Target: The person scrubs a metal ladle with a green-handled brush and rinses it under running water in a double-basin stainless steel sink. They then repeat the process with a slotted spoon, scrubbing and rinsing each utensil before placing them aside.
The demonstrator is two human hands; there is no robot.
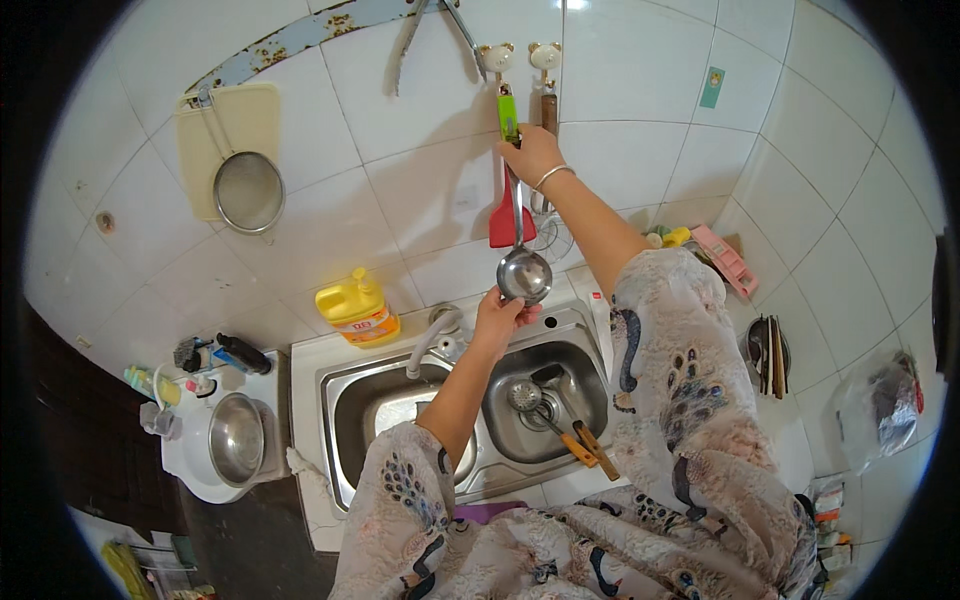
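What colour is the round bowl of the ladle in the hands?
The ladle's bowl is shiny silver, clearest in the head view.

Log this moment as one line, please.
left hand: holding ladle at its bowl | right hand: at ladle's upper end, below wall hook | behind ladle: red spatula | below: sink, skimmer in right basin

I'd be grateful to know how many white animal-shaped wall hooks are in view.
2: the left hook is above the green handle near the right hand; the right hook is above the brown handle.
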